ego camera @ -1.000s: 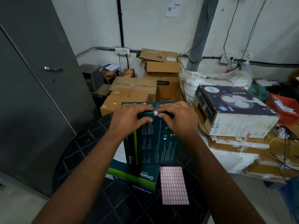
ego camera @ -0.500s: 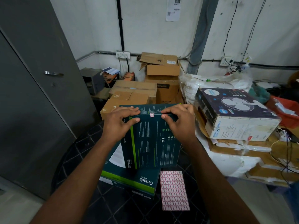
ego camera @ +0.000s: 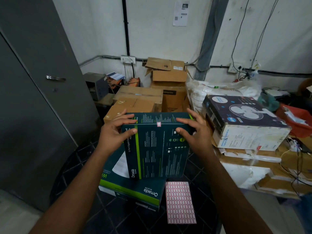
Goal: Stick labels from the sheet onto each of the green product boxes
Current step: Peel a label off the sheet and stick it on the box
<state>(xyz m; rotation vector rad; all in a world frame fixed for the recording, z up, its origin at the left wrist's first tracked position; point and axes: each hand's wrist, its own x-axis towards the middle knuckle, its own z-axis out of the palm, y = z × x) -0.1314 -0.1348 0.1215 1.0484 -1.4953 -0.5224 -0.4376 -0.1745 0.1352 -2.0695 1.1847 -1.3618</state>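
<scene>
Both arms reach forward; the left hand [ego camera: 112, 132] and right hand [ego camera: 195, 132] grip the top green box [ego camera: 157, 147] by its far corners, fingers curled over, stacked on a lower green box [ego camera: 135, 188], label sheet [ego camera: 179, 202] beside it on the counter [ego camera: 118, 220].

White walls [ego camera: 160, 31] meet in a corner, with a black pipe [ego camera: 125, 26], cables [ego camera: 236, 39] and a pinned paper [ego camera: 181, 13]. A grey door [ego camera: 33, 98] stands left. Cardboard boxes [ego camera: 152, 92] and a fan box [ego camera: 244, 119] crowd behind a dark round table [ego camera: 118, 222].
</scene>
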